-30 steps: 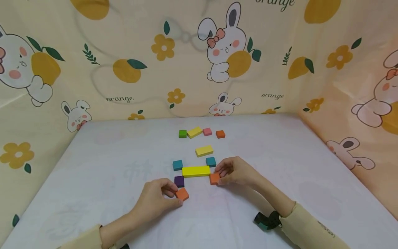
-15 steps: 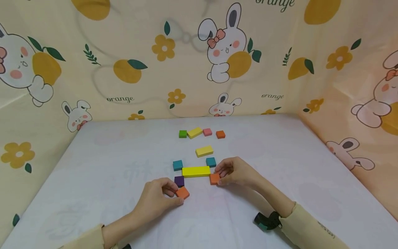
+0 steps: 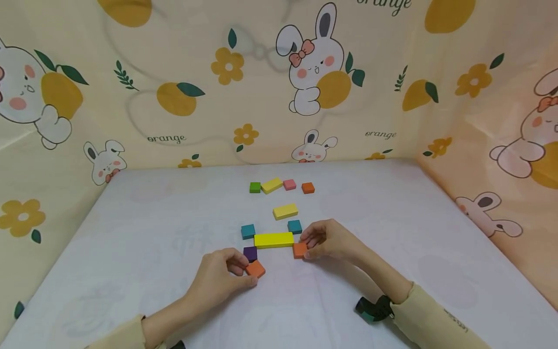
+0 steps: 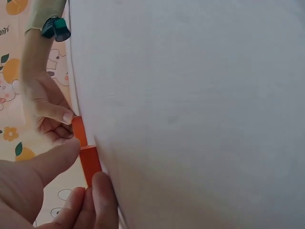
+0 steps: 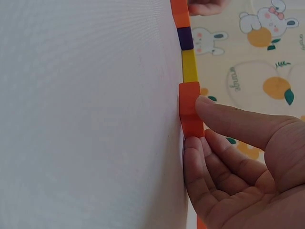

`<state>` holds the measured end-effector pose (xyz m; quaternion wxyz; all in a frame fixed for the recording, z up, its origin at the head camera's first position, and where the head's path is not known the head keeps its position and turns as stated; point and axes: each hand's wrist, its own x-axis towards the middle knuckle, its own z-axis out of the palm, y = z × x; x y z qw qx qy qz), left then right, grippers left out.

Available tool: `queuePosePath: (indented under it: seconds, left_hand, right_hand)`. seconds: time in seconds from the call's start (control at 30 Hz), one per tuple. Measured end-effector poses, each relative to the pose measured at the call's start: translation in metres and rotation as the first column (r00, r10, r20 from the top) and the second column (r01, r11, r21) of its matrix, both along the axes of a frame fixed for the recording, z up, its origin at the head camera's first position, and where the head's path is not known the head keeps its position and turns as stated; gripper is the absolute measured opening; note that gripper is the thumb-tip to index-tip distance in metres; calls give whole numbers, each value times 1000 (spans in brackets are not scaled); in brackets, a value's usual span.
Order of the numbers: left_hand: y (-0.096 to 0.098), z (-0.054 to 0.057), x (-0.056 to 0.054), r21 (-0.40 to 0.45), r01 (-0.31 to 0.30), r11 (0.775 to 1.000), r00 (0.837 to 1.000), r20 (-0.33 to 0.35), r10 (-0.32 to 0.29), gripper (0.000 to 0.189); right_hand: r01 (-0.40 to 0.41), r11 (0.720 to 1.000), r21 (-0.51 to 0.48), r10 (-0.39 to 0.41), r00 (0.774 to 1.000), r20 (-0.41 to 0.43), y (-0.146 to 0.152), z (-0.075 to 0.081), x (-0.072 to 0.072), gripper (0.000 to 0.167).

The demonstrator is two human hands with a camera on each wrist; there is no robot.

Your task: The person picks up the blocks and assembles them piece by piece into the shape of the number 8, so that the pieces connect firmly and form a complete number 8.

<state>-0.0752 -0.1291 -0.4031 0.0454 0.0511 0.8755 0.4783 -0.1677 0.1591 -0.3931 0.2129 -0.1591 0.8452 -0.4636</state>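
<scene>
My left hand (image 3: 220, 274) pinches an orange block (image 3: 255, 269) between thumb and fingers, its edge right at the near side of a purple block (image 3: 250, 253). A second orange block (image 3: 300, 250) is pinched by my right hand (image 3: 333, 242), by the near right corner of a long yellow block (image 3: 273, 240). The purple block sits at that bar's near left corner. Teal blocks lie at its far corners, one on the left (image 3: 248, 231) and one on the right (image 3: 294, 226). In the right wrist view, the thumb presses the orange block (image 5: 190, 109) with fingertips at its lower end.
Beyond the bar lies a shorter yellow block (image 3: 285, 211). Farther back stand a green block (image 3: 255, 187), another yellow block (image 3: 272, 185), a pink block (image 3: 289, 184) and a darker orange block (image 3: 308, 187). A patterned cloth wall (image 3: 261, 97) borders the white table (image 3: 152, 218).
The orange block in my left hand has shifted slightly away from me, closer to the purple block. My right hand and the other blocks have stayed put.
</scene>
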Motion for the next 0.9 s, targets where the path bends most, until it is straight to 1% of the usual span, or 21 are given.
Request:
queuePosePath:
  seconds: [0.07,0.13,0.23,0.33,0.4,0.5,0.6,0.73,0.9]
  left_hand:
    - [-2,3,-1,17,4,1000,1000,24,-5,36]
    - [-6,7,-4,41,20,999,998,52,-22,35]
    - [-15,14,-11,70,69,995,995,64,-73,34]
    - [-22,17,-21,67,151,986,988,28,-153,33]
    - [-25,17,-27,49,207,977,978,-1,-207,34]
    - [-28,15,-36,15,261,965,965,-35,-261,36]
    - [-29,13,-43,9,274,962,961,-33,-273,36]
    - [-33,10,-52,37,272,962,962,-6,-272,35]
    - [-36,8,-57,68,268,961,962,40,-271,36]
  right_hand:
    - [1,1000,-1,-1,1000,-1,0,0,0,30]
    - [0,1000,0,0,1000,-2,0,0,0,30]
    - [-2,1000,0,2,1000,-5,0,0,1,30]
    - [-4,1000,-1,4,1000,-5,0,0,0,30]
    - [-5,1000,-1,5,1000,-5,0,1,0,30]
    - [-5,1000,2,5,1000,-6,1,2,1,30]
    - [-4,1000,3,4,1000,-6,1,2,1,30]
    - [-1,1000,3,1,1000,-2,1,2,0,30]
    - [2,1000,3,-2,1000,2,1,0,0,30]
